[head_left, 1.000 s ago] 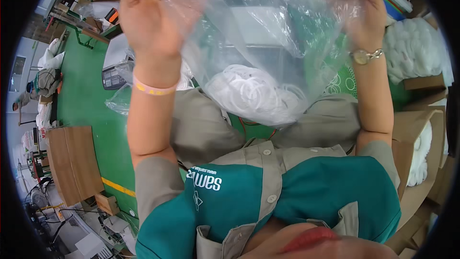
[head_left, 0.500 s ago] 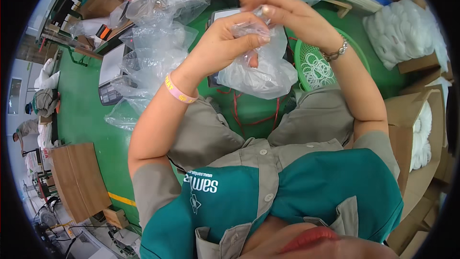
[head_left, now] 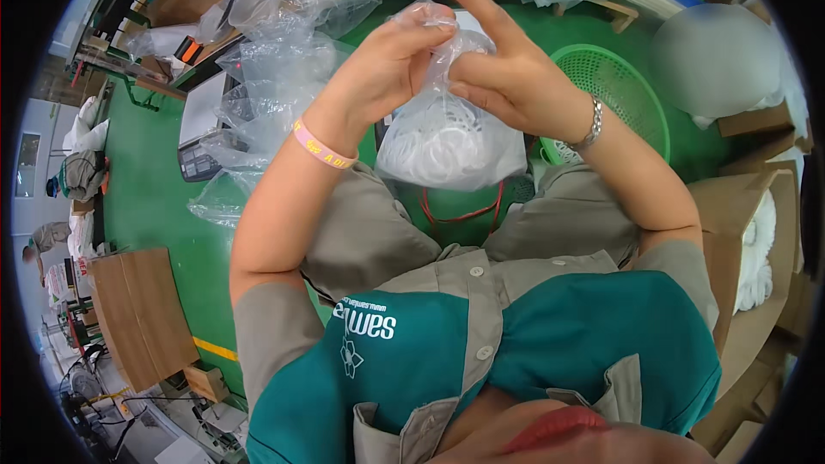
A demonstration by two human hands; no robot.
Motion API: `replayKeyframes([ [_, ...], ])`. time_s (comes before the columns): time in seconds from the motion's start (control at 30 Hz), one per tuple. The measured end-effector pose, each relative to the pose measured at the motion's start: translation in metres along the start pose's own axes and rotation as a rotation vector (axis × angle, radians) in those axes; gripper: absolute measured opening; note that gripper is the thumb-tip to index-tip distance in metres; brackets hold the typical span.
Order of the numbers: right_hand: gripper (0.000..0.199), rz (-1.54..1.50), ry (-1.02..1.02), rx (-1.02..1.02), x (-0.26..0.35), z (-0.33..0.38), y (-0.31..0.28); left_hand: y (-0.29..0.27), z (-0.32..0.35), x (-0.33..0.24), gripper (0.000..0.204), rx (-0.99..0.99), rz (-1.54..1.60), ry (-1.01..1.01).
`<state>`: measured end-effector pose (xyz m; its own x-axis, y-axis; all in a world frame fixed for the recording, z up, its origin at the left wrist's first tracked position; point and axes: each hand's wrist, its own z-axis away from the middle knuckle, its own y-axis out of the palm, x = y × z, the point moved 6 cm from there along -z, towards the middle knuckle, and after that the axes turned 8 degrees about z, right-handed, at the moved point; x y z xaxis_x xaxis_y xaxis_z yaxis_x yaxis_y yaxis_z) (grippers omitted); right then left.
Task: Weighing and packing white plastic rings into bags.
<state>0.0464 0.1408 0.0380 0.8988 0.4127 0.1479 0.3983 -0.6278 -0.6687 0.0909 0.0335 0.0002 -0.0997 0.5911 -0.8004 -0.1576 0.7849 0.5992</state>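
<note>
The left hand (head_left: 387,64) pinches the gathered neck of a clear plastic bag (head_left: 451,146) between thumb and fingers. The right hand (head_left: 514,77) is at the right side of the neck, index finger stretched toward the far side and the others curled in; whether they grip the plastic, I cannot tell. The bag is between the hands, just beyond the knees, with white rings inside blurred by the plastic; whether its base rests on anything is unclear. To the right, a green basket (head_left: 614,73) is partly covered by the right wrist, and the rings in it barely show. Empty clear bags (head_left: 288,77) overlap at the left. A pale bundle (head_left: 715,60) at far right is too blurred to make out.
</note>
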Motion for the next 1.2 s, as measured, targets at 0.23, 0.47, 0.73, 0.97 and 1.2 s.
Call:
replayKeyframes([
  [0.23, 0.06, -0.662, 0.606, 0.092, -0.042, 0.017, 0.019, 0.01, 0.015, -0.019, 0.021, 0.082, -0.316, 0.115],
  [0.47, 0.03, -0.818, 0.782, 0.2, -0.047, 0.019, 0.027, 0.019, 0.016, -0.015, 0.016, 0.204, -0.213, 0.077],
  [0.73, 0.021, -0.626, 0.587, 0.144, -0.052, 0.021, 0.021, 0.012, 0.013, -0.017, 0.023, 0.079, -0.808, 0.329],
  [0.97, 0.016, -1.08, 0.775, 0.309, -0.018, 0.018, 0.036, 0.021, 0.023, -0.039, 0.024, -0.207, -1.288, 0.807],
  [1.2, 0.041, -0.897, 0.906, 0.145, -0.041, 0.018, 0.024, 0.04, 0.034, -0.038, 0.027, -0.132, -1.53, 0.963],
])
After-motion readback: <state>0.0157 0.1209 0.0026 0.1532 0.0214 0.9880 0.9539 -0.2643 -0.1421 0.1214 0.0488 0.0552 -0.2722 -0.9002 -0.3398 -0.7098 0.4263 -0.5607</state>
